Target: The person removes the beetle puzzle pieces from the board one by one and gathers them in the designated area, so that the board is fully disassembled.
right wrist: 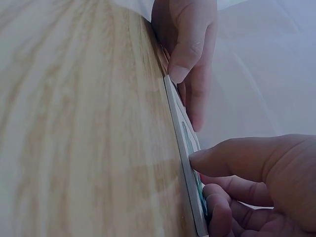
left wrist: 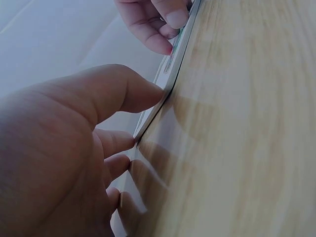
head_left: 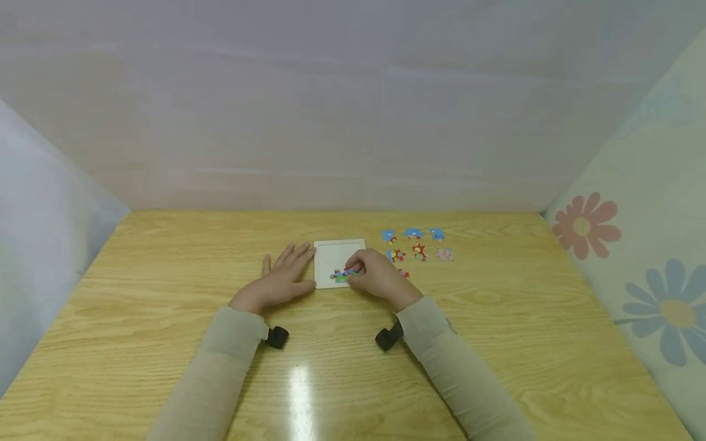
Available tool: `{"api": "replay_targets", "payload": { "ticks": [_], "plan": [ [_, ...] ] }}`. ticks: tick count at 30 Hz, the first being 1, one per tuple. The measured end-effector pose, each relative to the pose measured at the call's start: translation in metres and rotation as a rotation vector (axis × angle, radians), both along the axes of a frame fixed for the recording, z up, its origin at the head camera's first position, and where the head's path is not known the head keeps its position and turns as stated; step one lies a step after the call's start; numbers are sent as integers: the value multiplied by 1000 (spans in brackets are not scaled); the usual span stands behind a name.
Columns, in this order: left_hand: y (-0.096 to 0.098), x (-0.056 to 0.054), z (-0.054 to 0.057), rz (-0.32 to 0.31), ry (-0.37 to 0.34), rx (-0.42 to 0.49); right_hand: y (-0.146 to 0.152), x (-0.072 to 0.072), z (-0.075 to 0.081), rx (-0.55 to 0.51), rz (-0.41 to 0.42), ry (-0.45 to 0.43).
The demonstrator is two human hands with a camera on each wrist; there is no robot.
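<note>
A white square puzzle tray lies flat on the table. Colourful jigsaw pieces sit inside along its near side. My left hand rests palm down at the left, fingers spread, with thumb and fingertips touching the tray's edge. Over the tray's near right part, my right hand pinches a small jigsaw piece between thumb and curled fingers, low against the other pieces. The right hand covers much of that piece and the tray's right corner. In the right wrist view the thumb lies at the tray's rim.
Several loose jigsaw pieces lie in rough rows on the table right of the tray, one red piece partly behind the right hand. The wooden table meets a pale backdrop at its far edge. Dark wrist cameras hang under both sleeves.
</note>
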State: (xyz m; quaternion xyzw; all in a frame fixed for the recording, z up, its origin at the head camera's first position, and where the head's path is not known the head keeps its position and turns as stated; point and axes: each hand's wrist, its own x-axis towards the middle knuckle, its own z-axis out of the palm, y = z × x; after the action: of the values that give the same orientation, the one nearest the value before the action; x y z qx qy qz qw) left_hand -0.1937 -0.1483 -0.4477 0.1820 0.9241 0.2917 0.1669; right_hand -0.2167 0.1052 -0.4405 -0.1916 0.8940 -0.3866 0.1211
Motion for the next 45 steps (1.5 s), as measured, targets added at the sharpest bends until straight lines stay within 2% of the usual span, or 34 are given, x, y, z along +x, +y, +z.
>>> {"api": "replay_targets", "payload": {
  "ticks": [25, 37, 45],
  "plan": [
    [1, -1, 3, 5, 3, -9, 1, -1, 3, 30, 17, 25],
    [0, 1, 4, 1, 9, -13, -1, 3, 2, -23, 9, 18],
    [1, 1, 2, 5, 12, -14, -1, 4, 0, -44, -38, -23]
  ]
}}
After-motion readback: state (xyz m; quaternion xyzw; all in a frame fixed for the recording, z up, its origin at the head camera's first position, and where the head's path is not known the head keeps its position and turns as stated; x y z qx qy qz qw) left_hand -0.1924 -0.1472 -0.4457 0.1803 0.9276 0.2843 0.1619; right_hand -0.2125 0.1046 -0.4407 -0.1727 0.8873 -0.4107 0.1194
